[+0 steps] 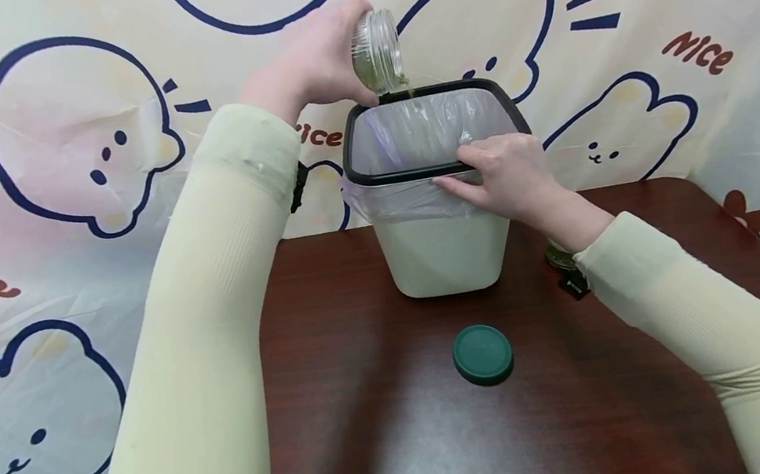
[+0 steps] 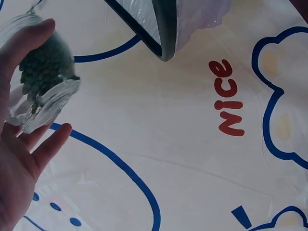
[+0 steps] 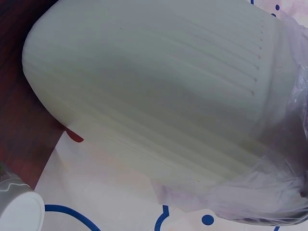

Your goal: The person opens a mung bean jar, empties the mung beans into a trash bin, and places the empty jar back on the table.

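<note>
The left hand (image 1: pixel 316 61) curls round a tilted jar (image 1: pixel 375 52); the right hand (image 1: pixel 511 173) pinches the bin (image 1: pixel 446 256) rim (image 1: pixel 408 176).

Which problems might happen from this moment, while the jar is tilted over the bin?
The jar tips close to the rim of the bin, so some green grains might miss the bag and scatter. Only the left hand holds the jar, so it may slip and fall in.
</note>
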`<state>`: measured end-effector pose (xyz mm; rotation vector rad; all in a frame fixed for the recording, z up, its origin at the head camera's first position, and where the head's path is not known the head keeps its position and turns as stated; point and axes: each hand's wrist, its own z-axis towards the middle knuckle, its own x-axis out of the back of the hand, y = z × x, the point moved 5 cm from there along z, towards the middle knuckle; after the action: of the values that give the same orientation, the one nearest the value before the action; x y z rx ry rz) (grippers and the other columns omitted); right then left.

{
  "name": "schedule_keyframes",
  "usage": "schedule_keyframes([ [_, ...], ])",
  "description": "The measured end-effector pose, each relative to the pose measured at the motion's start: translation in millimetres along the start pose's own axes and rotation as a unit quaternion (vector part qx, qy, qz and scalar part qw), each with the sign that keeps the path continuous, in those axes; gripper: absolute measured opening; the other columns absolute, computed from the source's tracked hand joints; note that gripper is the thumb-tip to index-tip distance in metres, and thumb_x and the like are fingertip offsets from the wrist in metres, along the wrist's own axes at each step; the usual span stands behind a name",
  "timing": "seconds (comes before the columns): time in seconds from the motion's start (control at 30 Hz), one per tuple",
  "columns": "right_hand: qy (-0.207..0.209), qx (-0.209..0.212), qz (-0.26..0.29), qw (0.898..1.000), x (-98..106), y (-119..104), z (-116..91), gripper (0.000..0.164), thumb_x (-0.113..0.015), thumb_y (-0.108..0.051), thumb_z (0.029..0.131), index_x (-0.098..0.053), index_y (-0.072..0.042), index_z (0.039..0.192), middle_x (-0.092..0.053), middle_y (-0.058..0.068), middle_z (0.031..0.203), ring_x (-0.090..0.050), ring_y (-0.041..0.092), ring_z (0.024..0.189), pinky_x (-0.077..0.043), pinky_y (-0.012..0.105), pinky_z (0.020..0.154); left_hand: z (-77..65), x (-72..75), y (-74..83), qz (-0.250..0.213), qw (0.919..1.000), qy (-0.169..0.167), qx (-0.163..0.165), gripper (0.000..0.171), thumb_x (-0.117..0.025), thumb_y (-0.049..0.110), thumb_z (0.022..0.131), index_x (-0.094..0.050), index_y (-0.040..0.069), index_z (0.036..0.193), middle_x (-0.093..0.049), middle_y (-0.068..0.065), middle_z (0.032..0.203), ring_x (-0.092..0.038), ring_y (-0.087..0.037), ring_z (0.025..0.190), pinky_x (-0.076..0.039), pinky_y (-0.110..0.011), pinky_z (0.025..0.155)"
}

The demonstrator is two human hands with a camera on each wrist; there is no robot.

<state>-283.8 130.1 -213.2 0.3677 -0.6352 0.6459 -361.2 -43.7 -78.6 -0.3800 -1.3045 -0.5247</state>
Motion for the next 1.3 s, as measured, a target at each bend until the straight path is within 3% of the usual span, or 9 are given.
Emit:
schedule_keyframes([
  [0.17, 0.004, 0.001, -0.002, 1.000, 0, 0, 1, 0.044, -0.070, -0.040, 0.086, -0.048, -0.008, 0.064, -0.048, 0.006, 0.052, -0.047, 0.024, 0.044, -0.027, 0.033, 0.042, 1.0, -4.2, 1.7, 0.012, 0.9994, -0.031, -0.007, 0.095, -0.085, 0.019, 0.071, -0.031, 0.005, 0.147, -0.045, -0.011, 0.142, -0.046, -0.027, 0.126, -0.037, -0.038, 0.105],
  [0.3, 0.004, 0.001, -0.003, 1.000, 1, 1, 0, 0.044, -0.070, -0.040, 0.086, -0.049, -0.008, 0.064, -0.048, 0.006, 0.052, -0.047, 0.024, 0.044, -0.028, 0.033, 0.042, 1.7, -6.7, 1.4, 0.018, 0.9991, -0.037, -0.007, 0.094, -0.085, 0.020, 0.071, -0.031, 0.004, 0.147, -0.046, -0.012, 0.141, -0.046, -0.028, 0.126, -0.036, -0.039, 0.105],
  [0.4, 0.005, 0.001, -0.003, 1.000, 0, 0, 0, 0.044, -0.070, -0.041, 0.086, -0.049, -0.008, 0.064, -0.048, 0.006, 0.052, -0.047, 0.024, 0.044, -0.028, 0.033, 0.042, 1.7, -6.7, 0.8, 0.008, 0.9995, -0.029, -0.009, 0.095, -0.084, 0.020, 0.071, -0.030, 0.004, 0.147, -0.045, -0.012, 0.141, -0.046, -0.027, 0.126, -0.036, -0.037, 0.106],
  [0.57, 0.005, 0.002, 0.000, 1.000, 0, 0, 1, 0.044, -0.070, -0.039, 0.086, -0.049, -0.008, 0.064, -0.048, 0.006, 0.052, -0.047, 0.024, 0.044, -0.027, 0.032, 0.042, -0.3, 1.9, -0.5, 0.010, 0.9998, 0.019, -0.005, 0.095, -0.084, 0.024, 0.072, -0.030, 0.006, 0.148, -0.046, -0.010, 0.141, -0.046, -0.026, 0.126, -0.037, -0.038, 0.104],
  [0.67, 0.001, 0.001, -0.001, 1.000, 0, 0, 1, 0.044, -0.070, -0.039, 0.086, -0.049, -0.008, 0.064, -0.048, 0.006, 0.052, -0.047, 0.024, 0.044, -0.028, 0.032, 0.042, -0.5, 2.7, -0.5, 0.030, 0.9995, 0.006, -0.006, 0.094, -0.085, 0.025, 0.071, -0.032, 0.007, 0.147, -0.047, -0.011, 0.140, -0.047, -0.027, 0.125, -0.037, -0.039, 0.104],
  [0.83, -0.005, -0.003, -0.004, 1.000, 0, 0, 1, 0.043, -0.070, -0.040, 0.086, -0.050, -0.008, 0.065, -0.049, 0.006, 0.053, -0.047, 0.024, 0.045, -0.028, 0.032, 0.042, 0.9, -7.4, -1.0, 0.012, 0.9991, -0.038, -0.014, 0.094, -0.085, 0.019, 0.069, -0.033, 0.002, 0.145, -0.047, -0.015, 0.139, -0.047, -0.030, 0.125, -0.036, -0.039, 0.106],
  [1.0, -0.005, 0.000, -0.003, 1.000, -1, 0, 1, 0.044, -0.069, -0.041, 0.087, -0.050, -0.008, 0.065, -0.048, 0.006, 0.052, -0.047, 0.024, 0.045, -0.028, 0.032, 0.042, 0.7, -9.5, -3.1, 0.001, 0.9993, -0.034, -0.013, 0.095, -0.086, 0.019, 0.069, -0.033, 0.001, 0.145, -0.048, -0.015, 0.138, -0.047, -0.030, 0.125, -0.036, -0.040, 0.106],
  [1.2, 0.004, 0.003, -0.004, 1.000, 0, 1, 1, 0.043, -0.070, -0.039, 0.086, -0.049, -0.008, 0.064, -0.048, 0.006, 0.052, -0.046, 0.024, 0.044, -0.027, 0.032, 0.042, 0.8, -0.8, -3.6, -0.002, 1.0000, -0.001, -0.009, 0.095, -0.086, 0.022, 0.070, -0.031, 0.004, 0.147, -0.046, -0.012, 0.140, -0.047, -0.027, 0.125, -0.037, -0.037, 0.105],
  [1.3, 0.003, 0.002, 0.000, 1.000, -1, 1, 0, 0.043, -0.070, -0.038, 0.086, -0.049, -0.008, 0.064, -0.048, 0.006, 0.052, -0.046, 0.024, 0.044, -0.027, 0.032, 0.042, 0.0, -1.9, -2.7, 0.002, 0.9999, -0.016, -0.004, 0.095, -0.085, 0.023, 0.071, -0.031, 0.004, 0.147, -0.045, -0.012, 0.141, -0.046, -0.027, 0.126, -0.037, -0.037, 0.105],
])
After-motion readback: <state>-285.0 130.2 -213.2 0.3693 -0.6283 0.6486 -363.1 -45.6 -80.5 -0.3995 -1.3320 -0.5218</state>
